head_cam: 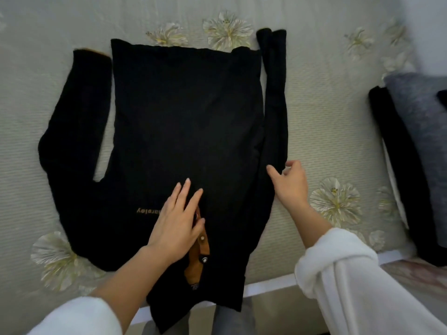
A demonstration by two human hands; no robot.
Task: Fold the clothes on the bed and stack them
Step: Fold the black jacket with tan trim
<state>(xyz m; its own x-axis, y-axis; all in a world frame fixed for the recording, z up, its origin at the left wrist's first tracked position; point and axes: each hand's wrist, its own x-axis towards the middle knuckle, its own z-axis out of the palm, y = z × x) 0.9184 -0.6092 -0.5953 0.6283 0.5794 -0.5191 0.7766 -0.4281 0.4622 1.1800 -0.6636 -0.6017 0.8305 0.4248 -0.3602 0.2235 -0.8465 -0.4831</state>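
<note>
A black long-sleeved top lies spread flat on the bed, its neck toward me and hanging over the bed's near edge. A tan placket with snap buttons shows at the neck. Its left sleeve bends outward; its right sleeve lies straight along the body's side. My left hand presses flat on the chest beside the placket, fingers straight. My right hand pinches the edge of the right sleeve near the shoulder.
A pile of folded clothes, grey over black, sits at the bed's right edge. The cream bedspread carries embroidered flowers. The bed's white front rim runs below the top.
</note>
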